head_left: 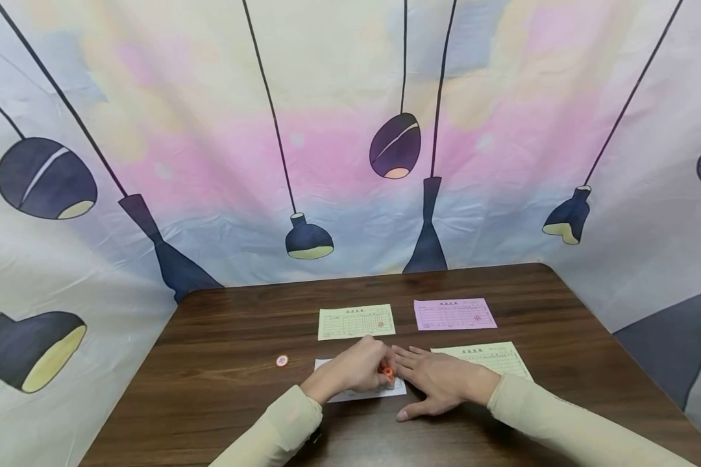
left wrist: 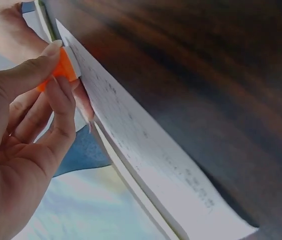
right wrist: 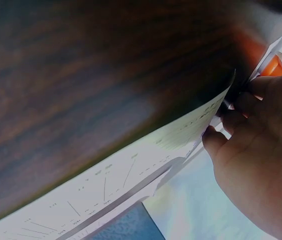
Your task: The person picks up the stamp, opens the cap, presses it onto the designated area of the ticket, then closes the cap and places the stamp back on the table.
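Observation:
Between its thumb and fingers, my left hand [head_left: 362, 366] pinches a small orange stamp [head_left: 388, 373] with a pale base, clear in the left wrist view as an orange block [left wrist: 68, 67]. The stamp stands on the right part of a white printed form [head_left: 353, 394]; its underside is hidden. Palm down with straight, spread fingers, my right hand [head_left: 441, 381] lies by the form's right edge, its fingertips close to the left hand. Whether those fingertips touch the white form cannot be told. The right wrist view has the right hand [right wrist: 261, 135] beside a pale green form [right wrist: 146, 155].
Behind the hands lie a pale green form [head_left: 356, 322] and a purple form [head_left: 454, 314], each with a red mark. Another green form [head_left: 499, 357] sits partly beneath my right arm's line of sight. A small round disc with an orange rim [head_left: 282, 360] lies left.

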